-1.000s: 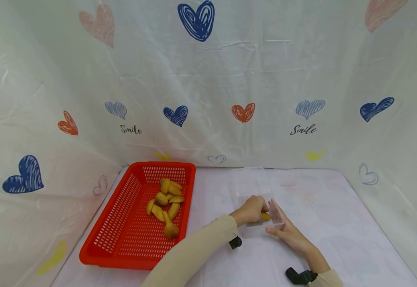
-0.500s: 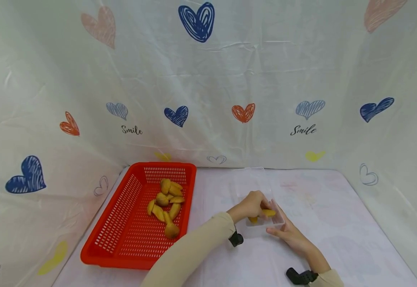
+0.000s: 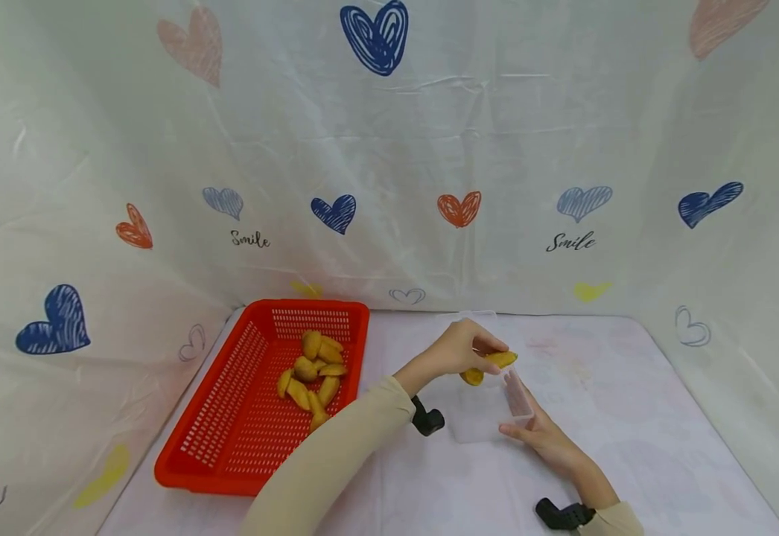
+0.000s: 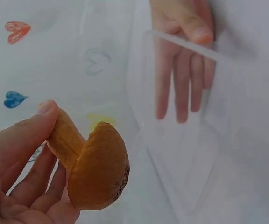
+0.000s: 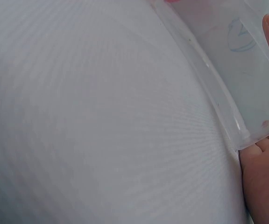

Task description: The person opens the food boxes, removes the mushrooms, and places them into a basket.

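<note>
My left hand [image 3: 459, 348] pinches a yellow-brown mushroom [image 4: 99, 168] by its stem, between thumb and fingers. Its rounded cap has a dark, rough patch at the edge. In the head view the mushroom is raised over a clear plastic box [image 3: 473, 428], which lies on the table. My right hand [image 3: 544, 432] lies along the box's right wall, fingers straight against its outside and thumb by the near corner. The left wrist view shows these fingers through the clear wall. No mushroom shows inside the box.
A red slotted basket [image 3: 222, 447] stands on the left of the table, with several mushrooms [image 3: 305, 368] in its right half. A clear flap or lid extends behind the box. The white tablecloth [image 3: 631, 417] runs back to a heart-printed curtain [image 3: 389, 253].
My left hand has lifted the mushroom up out of the clear box, moving away from the table. The right hand has stayed at the box's right wall.
</note>
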Available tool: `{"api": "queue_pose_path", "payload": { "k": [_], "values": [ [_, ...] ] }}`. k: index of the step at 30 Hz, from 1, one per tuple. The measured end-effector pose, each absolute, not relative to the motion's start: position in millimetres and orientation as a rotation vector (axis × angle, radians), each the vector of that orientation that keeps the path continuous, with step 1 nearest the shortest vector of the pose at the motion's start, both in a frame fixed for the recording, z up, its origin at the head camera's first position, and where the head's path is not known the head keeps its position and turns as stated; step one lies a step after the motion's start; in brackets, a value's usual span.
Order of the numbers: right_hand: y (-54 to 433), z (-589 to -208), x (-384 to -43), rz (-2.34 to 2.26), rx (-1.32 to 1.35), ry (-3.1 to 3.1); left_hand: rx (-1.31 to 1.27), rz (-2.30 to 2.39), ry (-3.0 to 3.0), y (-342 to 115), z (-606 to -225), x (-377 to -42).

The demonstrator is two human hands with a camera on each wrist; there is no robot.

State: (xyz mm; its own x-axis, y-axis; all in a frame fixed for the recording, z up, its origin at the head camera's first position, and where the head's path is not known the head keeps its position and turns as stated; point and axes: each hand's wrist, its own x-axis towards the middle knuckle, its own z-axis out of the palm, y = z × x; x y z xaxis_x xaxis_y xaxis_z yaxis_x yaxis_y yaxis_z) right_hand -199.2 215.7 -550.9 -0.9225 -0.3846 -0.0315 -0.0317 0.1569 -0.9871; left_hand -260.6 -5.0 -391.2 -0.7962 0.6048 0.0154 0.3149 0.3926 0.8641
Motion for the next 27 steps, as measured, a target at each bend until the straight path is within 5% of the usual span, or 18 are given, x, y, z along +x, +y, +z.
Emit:
{"api": "queue_pose_path", "payload": {
  "k": [12, 27],
  "values": [
    [217, -552, -199, -1.860, -0.451, 2.145, 0.745, 1.394, 2.452, -75, -343, -258],
    [217, -555, -200, -1.888, -0.502, 2.122, 0.536, 1.434, 2.606, -187, -331, -243]
  ]
}}
